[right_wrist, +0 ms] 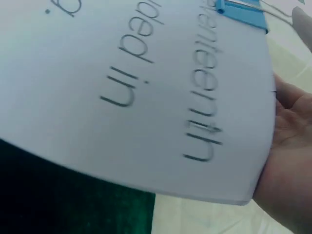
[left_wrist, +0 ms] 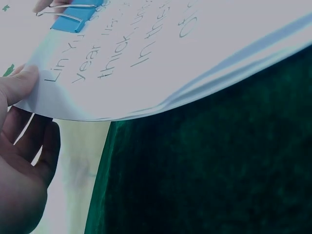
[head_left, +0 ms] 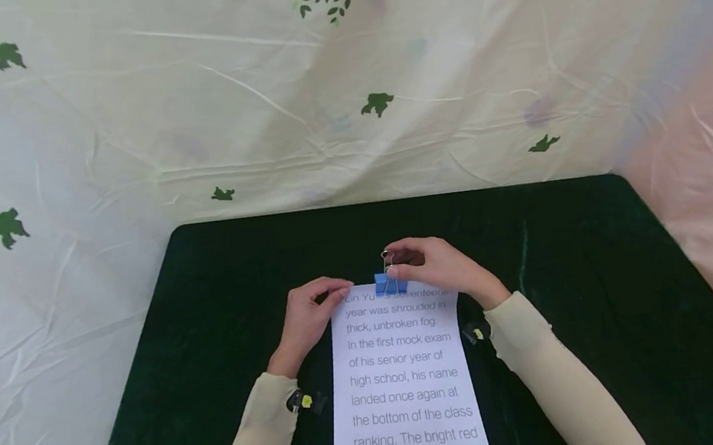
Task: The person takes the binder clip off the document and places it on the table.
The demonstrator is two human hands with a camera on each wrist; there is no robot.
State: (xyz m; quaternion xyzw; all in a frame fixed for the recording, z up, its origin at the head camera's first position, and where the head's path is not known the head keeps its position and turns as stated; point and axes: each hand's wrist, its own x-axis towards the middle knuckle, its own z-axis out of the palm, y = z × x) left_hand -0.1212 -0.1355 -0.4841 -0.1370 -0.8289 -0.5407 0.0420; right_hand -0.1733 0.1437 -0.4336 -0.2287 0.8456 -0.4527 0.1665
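Pinching the blue binder clip [head_left: 390,282] at the 12 o'clock edge of the printed sheets [head_left: 404,386], right hand [head_left: 438,266] curls on its wire handles. Left hand [head_left: 310,319] grips the 11 o'clock corner, thumb on top. Sheets lie mid-table [head_left: 604,312].

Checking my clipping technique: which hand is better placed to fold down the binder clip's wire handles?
Right. The right hand already pinches the blue binder clip at the paper stack's top edge; the left hand holds the corner.
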